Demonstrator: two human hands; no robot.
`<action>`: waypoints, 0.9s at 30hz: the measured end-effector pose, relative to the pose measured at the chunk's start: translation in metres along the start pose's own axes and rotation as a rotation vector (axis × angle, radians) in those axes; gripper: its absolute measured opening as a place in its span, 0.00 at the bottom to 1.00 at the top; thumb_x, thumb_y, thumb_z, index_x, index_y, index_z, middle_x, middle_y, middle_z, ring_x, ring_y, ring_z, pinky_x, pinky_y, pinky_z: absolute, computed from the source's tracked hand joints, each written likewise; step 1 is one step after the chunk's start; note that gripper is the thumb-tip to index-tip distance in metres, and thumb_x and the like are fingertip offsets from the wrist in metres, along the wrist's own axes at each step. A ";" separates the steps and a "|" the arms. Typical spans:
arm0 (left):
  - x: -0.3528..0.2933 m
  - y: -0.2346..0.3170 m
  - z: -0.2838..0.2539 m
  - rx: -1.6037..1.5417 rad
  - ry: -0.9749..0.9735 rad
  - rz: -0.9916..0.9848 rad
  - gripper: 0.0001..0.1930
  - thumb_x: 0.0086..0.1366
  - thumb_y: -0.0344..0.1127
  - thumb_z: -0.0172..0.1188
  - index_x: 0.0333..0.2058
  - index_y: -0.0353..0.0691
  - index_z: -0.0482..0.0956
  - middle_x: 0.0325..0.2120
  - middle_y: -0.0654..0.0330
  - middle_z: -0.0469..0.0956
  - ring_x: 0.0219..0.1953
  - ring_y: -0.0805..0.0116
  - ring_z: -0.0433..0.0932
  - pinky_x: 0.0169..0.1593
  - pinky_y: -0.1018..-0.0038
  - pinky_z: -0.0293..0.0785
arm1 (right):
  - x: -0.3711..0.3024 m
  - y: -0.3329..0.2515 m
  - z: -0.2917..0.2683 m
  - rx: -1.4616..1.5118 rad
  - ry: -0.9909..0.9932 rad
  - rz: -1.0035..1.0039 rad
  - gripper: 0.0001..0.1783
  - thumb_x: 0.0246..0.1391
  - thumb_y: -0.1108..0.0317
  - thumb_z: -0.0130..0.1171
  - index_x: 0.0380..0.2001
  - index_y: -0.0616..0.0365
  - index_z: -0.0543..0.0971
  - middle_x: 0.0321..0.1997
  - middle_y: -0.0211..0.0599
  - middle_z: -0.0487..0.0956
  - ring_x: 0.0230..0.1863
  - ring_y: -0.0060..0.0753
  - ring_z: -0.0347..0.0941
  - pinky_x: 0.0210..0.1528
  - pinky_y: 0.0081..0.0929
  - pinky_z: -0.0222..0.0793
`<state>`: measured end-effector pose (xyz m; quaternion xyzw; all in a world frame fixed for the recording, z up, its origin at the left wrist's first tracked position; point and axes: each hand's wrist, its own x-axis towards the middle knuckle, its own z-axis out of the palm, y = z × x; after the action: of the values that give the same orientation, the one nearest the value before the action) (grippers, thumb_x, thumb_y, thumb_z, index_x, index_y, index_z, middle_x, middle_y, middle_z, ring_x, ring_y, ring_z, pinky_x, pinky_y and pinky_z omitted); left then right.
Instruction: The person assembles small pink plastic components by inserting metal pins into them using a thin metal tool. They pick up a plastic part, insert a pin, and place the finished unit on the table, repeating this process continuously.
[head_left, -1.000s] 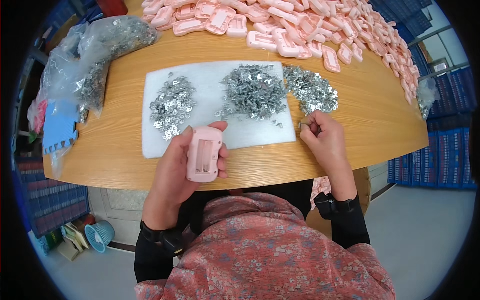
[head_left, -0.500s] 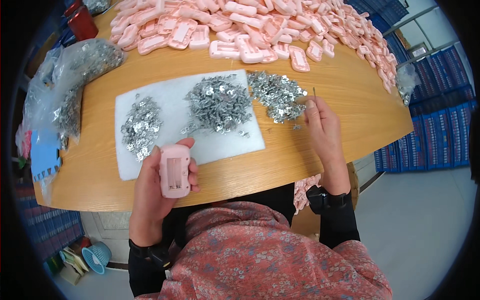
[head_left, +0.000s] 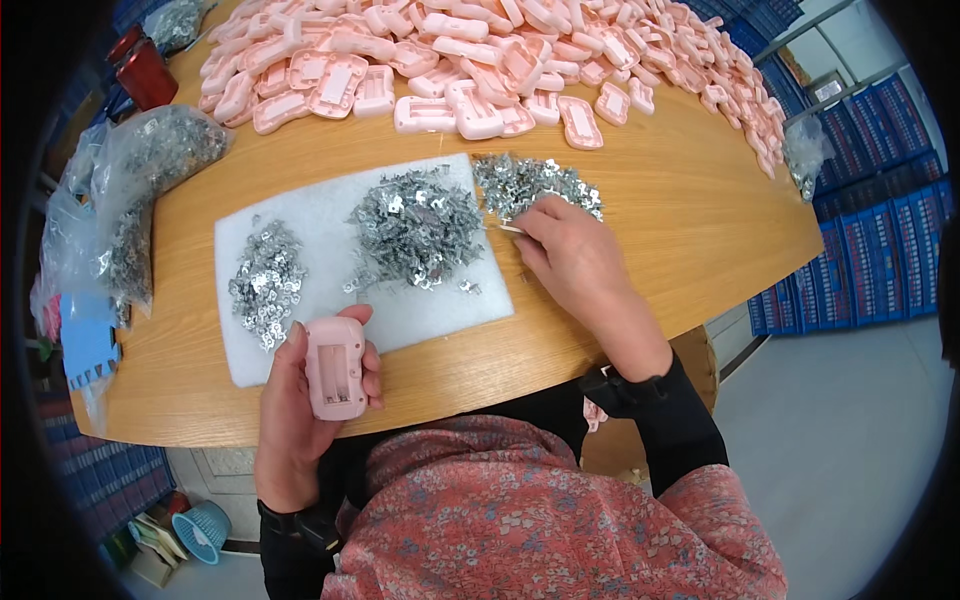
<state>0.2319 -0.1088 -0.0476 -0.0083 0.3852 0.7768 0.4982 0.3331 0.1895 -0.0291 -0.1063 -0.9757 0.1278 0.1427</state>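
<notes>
My left hand [head_left: 288, 432] is wrapped round a pink plastic casing [head_left: 320, 402] with a rectangular battery compartment facing up; small metal pieces show at its near end. My right hand [head_left: 590, 270] is closed, with the pale end of a thin tool [head_left: 510, 229] poking out from the fingers. It hovers at the near side of the right pile of small metal battery contacts [head_left: 520, 183]. A larger pile of contacts [head_left: 418, 228] and a smaller one [head_left: 270, 285] lie on a white foam sheet [head_left: 325, 235]. The right fingertips are partly hidden.
A big heap of pink casings [head_left: 480, 60] covers the far side of the wooden table [head_left: 690, 210]. Clear bags of metal parts [head_left: 130, 220] lie at the left, near a red jar [head_left: 146, 75]. Blue racks [head_left: 880, 260] stand at the right, a blue basket [head_left: 200, 530] on the floor.
My right hand has swung left and turned, from beside the right pile to its near edge, still with the thin tool. My left hand keeps the casing and sits slightly lower in view.
</notes>
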 end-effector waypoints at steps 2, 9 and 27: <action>0.000 -0.001 -0.001 -0.006 -0.007 -0.002 0.34 0.74 0.60 0.34 0.60 0.33 0.66 0.33 0.54 0.78 0.30 0.64 0.78 0.34 0.66 0.79 | -0.009 0.003 -0.009 0.145 -0.036 0.044 0.07 0.53 0.69 0.62 0.37 0.54 0.81 0.36 0.38 0.77 0.38 0.46 0.76 0.38 0.39 0.73; 0.002 -0.001 0.001 0.007 -0.006 0.006 0.35 0.74 0.60 0.35 0.60 0.33 0.67 0.33 0.53 0.77 0.29 0.63 0.78 0.31 0.67 0.78 | 0.004 0.006 -0.012 0.134 0.021 0.071 0.07 0.53 0.70 0.63 0.37 0.56 0.81 0.35 0.38 0.78 0.33 0.43 0.76 0.35 0.34 0.72; 0.002 -0.001 0.000 0.005 -0.030 0.010 0.34 0.74 0.59 0.34 0.59 0.32 0.67 0.32 0.54 0.78 0.30 0.64 0.79 0.33 0.68 0.78 | 0.023 0.002 0.007 -0.123 0.055 -0.014 0.08 0.51 0.65 0.64 0.30 0.57 0.79 0.31 0.39 0.79 0.31 0.43 0.77 0.32 0.37 0.71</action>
<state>0.2315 -0.1067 -0.0490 0.0064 0.3797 0.7782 0.5002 0.3100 0.1949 -0.0303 -0.1118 -0.9781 0.0634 0.1637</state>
